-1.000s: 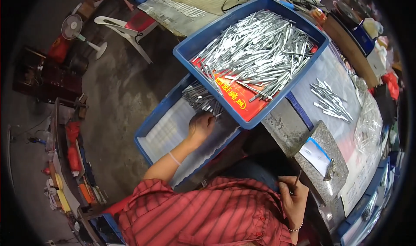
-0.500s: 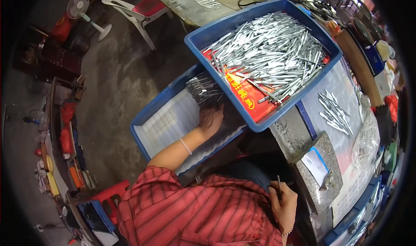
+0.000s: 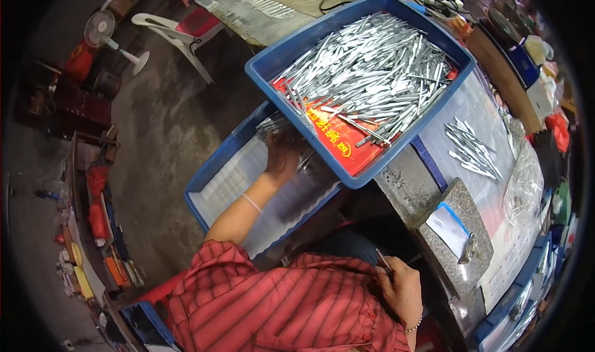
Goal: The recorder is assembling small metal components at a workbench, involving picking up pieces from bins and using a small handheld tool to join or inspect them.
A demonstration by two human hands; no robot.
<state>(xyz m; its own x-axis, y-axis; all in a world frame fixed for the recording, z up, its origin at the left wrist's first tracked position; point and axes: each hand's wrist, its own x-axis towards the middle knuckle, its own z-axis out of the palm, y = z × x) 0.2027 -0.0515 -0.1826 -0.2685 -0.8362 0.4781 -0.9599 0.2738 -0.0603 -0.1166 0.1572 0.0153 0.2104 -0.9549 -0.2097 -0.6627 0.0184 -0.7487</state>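
Note:
My left hand (image 3: 283, 157) reaches into the lower blue tray (image 3: 207, 172), at the slender metal pieces (image 3: 269, 124) heaped at its far end. Shadow and the upper tray's edge obscure its fingers, so I cannot make out whether they grip anything. My right hand (image 3: 403, 293) is closed near my lap, a thin metal rod (image 3: 384, 261) sticking up between thumb and fingers. Above and overlapping the lower tray sits another blue tray (image 3: 300, 131), piled with silvery metal rods (image 3: 372, 67) over a red printed sheet (image 3: 341, 142).
On the bench at right lie a small bunch of metal rods (image 3: 472, 149), a stone block (image 3: 477, 253) bearing a white paper card (image 3: 449, 228), and a clear plastic bag (image 3: 524, 184). A white chair (image 3: 180, 33) and a fan (image 3: 102, 30) stand far left.
My left hand has shifted from the middle of the lower tray up and left toward the heaped pieces. The rod in my right hand now tilts further left. The whole view has turned slightly.

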